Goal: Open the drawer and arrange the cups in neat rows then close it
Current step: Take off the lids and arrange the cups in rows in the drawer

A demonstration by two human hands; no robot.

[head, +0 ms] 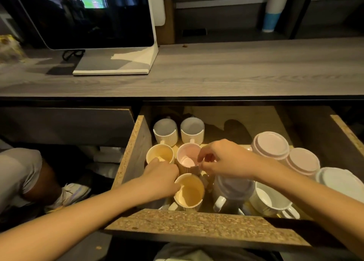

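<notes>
The drawer (pixel 197 227) stands pulled out below the counter (pixel 216 73), its raw chipboard front edge nearest me. My left hand (pixel 159 179) curls over the left rim of the near yellow cup (pixel 189 191), one fingertip inside, holding it. This cup sits just behind the front edge, in line with the pink cup (pixel 188 156). My right hand (pixel 222 160) hangs over the pink cup's right rim with fingers bent and thumb close to forefinger; I cannot tell whether it pinches anything. The far yellow cup (pixel 160 154) stands close to the left wall. Two white cups (pixel 165 129) stand side by side behind. Upturned cups (pixel 271 145) crowd the right side. Bare floor (pixel 236 118) shows at the back right.
</notes>
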